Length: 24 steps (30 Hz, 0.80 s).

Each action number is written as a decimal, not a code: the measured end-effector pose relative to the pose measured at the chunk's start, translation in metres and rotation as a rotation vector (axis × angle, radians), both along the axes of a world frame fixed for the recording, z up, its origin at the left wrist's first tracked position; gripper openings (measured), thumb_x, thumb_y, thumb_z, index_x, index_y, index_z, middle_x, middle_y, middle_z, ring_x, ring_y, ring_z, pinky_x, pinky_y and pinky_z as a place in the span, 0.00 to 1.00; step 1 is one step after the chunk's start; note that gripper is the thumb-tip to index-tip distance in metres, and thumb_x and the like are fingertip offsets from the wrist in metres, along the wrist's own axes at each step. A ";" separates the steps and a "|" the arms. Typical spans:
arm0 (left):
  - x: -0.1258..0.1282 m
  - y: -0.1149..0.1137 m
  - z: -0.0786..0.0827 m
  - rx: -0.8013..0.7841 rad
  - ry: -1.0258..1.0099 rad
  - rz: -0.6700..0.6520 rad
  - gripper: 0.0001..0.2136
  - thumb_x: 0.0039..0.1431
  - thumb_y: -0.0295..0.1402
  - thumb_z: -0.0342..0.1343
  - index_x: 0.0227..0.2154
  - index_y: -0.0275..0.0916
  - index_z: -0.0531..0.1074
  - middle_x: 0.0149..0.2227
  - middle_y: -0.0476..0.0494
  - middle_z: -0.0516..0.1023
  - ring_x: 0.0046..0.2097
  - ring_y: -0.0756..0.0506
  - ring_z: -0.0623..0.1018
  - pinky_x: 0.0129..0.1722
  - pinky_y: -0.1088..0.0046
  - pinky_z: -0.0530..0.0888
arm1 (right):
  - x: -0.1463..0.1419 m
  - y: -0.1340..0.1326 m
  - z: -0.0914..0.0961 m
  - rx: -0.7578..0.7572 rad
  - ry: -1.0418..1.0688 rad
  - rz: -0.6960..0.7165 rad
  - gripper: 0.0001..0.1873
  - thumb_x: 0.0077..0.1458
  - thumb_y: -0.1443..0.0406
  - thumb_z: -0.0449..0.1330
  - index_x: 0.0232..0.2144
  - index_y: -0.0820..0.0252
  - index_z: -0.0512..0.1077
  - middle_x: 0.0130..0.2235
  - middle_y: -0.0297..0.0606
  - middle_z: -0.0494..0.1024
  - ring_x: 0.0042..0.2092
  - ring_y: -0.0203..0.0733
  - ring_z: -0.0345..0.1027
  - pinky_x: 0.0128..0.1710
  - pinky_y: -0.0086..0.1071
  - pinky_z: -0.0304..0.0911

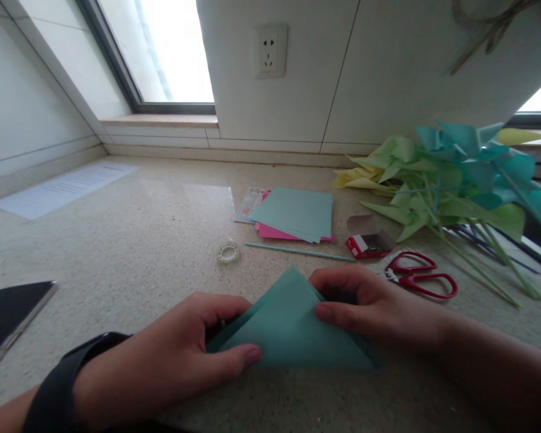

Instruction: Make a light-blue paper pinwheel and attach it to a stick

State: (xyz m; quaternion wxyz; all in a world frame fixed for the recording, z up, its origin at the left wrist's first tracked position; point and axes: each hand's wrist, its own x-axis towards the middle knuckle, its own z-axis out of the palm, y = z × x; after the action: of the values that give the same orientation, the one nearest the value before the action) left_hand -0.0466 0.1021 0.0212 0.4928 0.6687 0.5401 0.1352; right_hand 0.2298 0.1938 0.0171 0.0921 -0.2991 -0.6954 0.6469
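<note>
A sheet of teal paper, folded over into a triangle with its peak pointing away from me, is held between both hands just above the counter. My left hand grips its left corner, thumb on the near layer and fingers behind. On the right slope, my right hand pinches the paper between thumb and fingers. Beyond the paper lie a thin pale-blue stick and a roll of clear tape. Red-handled scissors rest beside my right hand, their blades partly hidden.
Square teal sheets lie over pink paper near the middle. An open red box stands right of them. Several paper pinwheels are heaped at the right. A dark flat device and a printed sheet lie left.
</note>
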 end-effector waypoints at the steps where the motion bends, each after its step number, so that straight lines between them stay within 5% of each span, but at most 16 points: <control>1: -0.001 -0.001 -0.002 0.005 0.004 0.000 0.14 0.62 0.49 0.57 0.37 0.43 0.78 0.32 0.50 0.75 0.34 0.46 0.73 0.31 0.75 0.69 | -0.001 0.000 0.000 0.030 -0.009 -0.009 0.21 0.59 0.48 0.62 0.35 0.61 0.72 0.31 0.33 0.69 0.31 0.35 0.62 0.27 0.27 0.57; 7: -0.003 -0.006 -0.010 0.087 0.029 -0.030 0.11 0.61 0.46 0.58 0.33 0.46 0.80 0.30 0.48 0.77 0.31 0.45 0.74 0.28 0.74 0.69 | -0.006 -0.004 0.000 0.171 -0.035 -0.044 0.23 0.60 0.48 0.60 0.25 0.59 0.66 0.25 0.29 0.60 0.26 0.32 0.54 0.21 0.26 0.51; 13: -0.004 -0.006 -0.004 0.110 -0.011 -0.015 0.13 0.56 0.46 0.63 0.42 0.49 0.80 0.43 0.47 0.81 0.44 0.39 0.77 0.41 0.70 0.74 | -0.007 -0.008 -0.001 0.307 -0.043 0.009 0.19 0.63 0.55 0.56 0.23 0.58 0.65 0.24 0.28 0.60 0.25 0.32 0.54 0.22 0.26 0.50; 18: 0.009 0.007 0.006 0.024 -0.119 0.001 0.11 0.66 0.44 0.55 0.39 0.47 0.79 0.36 0.50 0.79 0.37 0.45 0.75 0.35 0.73 0.71 | -0.006 -0.011 -0.003 0.373 -0.038 0.052 0.19 0.64 0.55 0.55 0.24 0.59 0.65 0.23 0.28 0.59 0.25 0.31 0.53 0.21 0.26 0.49; 24: 0.031 0.029 -0.002 0.034 -0.234 0.133 0.14 0.62 0.46 0.61 0.37 0.39 0.78 0.33 0.49 0.78 0.34 0.48 0.73 0.32 0.74 0.67 | -0.010 -0.007 -0.007 0.378 0.004 -0.039 0.17 0.63 0.58 0.56 0.23 0.59 0.66 0.23 0.27 0.58 0.26 0.32 0.52 0.23 0.26 0.49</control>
State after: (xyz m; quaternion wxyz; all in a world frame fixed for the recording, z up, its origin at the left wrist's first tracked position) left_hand -0.0158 0.1309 0.0192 0.5309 0.6193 0.5198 0.2537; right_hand 0.2198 0.1868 0.0105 0.1604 -0.2887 -0.7984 0.5035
